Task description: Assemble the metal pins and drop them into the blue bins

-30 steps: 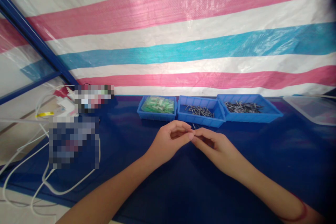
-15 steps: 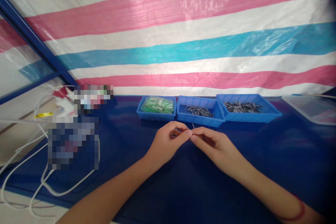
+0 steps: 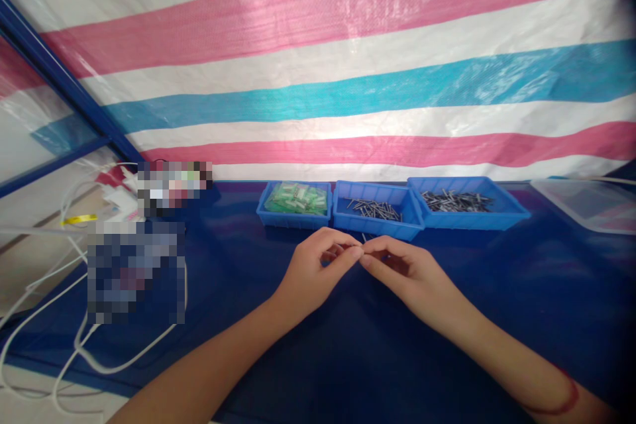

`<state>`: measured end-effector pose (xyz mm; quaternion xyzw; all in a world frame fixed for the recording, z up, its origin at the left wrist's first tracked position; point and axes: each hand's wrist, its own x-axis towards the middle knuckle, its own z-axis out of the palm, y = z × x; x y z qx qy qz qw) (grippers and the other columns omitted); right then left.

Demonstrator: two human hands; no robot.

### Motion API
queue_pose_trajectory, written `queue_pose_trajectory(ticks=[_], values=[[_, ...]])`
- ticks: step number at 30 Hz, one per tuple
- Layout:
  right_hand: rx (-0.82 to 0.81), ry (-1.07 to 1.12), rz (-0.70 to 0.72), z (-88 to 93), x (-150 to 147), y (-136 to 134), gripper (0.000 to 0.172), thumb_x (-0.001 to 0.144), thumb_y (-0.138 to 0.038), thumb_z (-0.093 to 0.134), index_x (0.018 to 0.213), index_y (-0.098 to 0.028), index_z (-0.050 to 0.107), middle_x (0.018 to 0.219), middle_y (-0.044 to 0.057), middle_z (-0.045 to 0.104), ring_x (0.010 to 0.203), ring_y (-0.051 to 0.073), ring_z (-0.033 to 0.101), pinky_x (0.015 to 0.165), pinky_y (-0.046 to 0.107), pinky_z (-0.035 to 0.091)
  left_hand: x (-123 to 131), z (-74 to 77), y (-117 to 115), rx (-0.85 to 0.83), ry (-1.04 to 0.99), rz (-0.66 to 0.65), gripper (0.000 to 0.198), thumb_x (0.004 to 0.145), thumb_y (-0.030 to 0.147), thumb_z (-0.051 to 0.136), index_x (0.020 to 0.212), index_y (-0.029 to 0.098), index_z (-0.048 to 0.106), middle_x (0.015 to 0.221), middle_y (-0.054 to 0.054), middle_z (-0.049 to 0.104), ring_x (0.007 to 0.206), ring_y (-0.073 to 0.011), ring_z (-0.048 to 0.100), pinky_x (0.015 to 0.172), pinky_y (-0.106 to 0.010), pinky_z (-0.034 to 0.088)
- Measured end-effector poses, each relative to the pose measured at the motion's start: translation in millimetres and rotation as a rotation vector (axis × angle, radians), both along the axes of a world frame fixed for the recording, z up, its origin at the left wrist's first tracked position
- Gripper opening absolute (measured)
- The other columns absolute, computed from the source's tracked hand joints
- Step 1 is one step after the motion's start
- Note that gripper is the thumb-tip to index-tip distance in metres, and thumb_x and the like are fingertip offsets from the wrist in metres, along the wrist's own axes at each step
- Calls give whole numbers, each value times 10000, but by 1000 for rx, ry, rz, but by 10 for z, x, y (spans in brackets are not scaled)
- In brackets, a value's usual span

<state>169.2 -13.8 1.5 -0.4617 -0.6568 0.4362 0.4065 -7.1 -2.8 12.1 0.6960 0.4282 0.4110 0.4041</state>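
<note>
My left hand and my right hand meet fingertip to fingertip over the dark blue table. Both pinch something small between thumb and forefinger; it is too tiny to name. Just behind them stand three blue trays: the left tray holds green pieces, the middle tray holds thin metal pins, the right tray holds darker metal pins. A few loose pins lie on the table right behind my fingertips.
A striped pink, white and blue tarp hangs behind the table. White cables loop over the left edge by blurred items. A clear plastic lid or tray lies at the far right.
Both hands stayed pinched together and barely shifted; the fingers adjusted slightly. The view drifted a little to the right, so the trays sit slightly further left.
</note>
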Motion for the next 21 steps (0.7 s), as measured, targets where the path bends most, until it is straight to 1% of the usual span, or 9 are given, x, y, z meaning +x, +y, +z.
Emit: queue_pose_trajectory(ticks=[2,6,9,11,14,16,18,20,21], values=[[28,-23,-57,9,29,7,212,849,-395,576,881,-194,635,771,24,634,688,158,581,615,277,470,-8,-21,19,-8,1,1,177,858,319,595,929,175,669,925,-43,661,809,-144,608,732,-235,477],[142,-71,-124,58,48,-20,182,860,-372,567,885,-200,619,828,29,638,712,157,584,648,285,465,-11,-62,44,-40,51,-21,191,859,319,594,958,171,661,927,-42,663,785,-138,605,710,-229,471],[271,-205,-144,88,67,-23,172,873,-359,549,829,-205,611,778,20,623,704,156,573,662,289,453,2,-59,35,-5,142,-81,205,881,326,558,934,161,668,906,-43,656,785,-138,593,711,-231,460],[351,-279,-183,92,140,29,181,874,-363,544,808,-209,612,768,21,624,710,162,570,674,297,447,10,-45,23,40,200,-105,218,892,324,540,961,164,671,916,-44,650,794,-137,588,717,-233,453],[380,-310,-345,86,389,189,191,870,-377,538,866,-212,634,845,50,659,732,186,579,684,319,445,3,-30,19,81,267,-114,224,899,307,527,1022,175,660,955,-46,643,807,-136,591,707,-231,450],[359,-333,-497,94,617,311,233,862,-387,538,956,-205,650,896,87,678,748,213,589,665,330,443,-11,-38,31,108,313,-131,210,903,280,517,1013,176,663,970,-48,641,834,-142,594,728,-236,452],[393,-379,-679,122,835,407,268,855,-398,532,983,-204,666,874,103,686,696,217,583,652,339,433,-27,-62,50,166,371,-140,199,905,255,507,990,178,670,986,-54,642,886,-157,590,801,-261,450],[424,-426,-770,169,995,463,295,855,-419,510,982,-211,677,839,99,687,674,216,579,661,347,422,-36,-96,67,248,451,-133,202,907,245,502,998,183,671,1008,-61,638,935,-178,573,876,-303,433],[445,-437,-771,196,1047,476,306,860,-427,493,978,-214,679,822,93,688,677,215,582,667,345,419,-37,-114,73,289,499,-130,209,907,247,501,1016,188,670,1030,-65,633,955,-189,562,895,-324,426]])
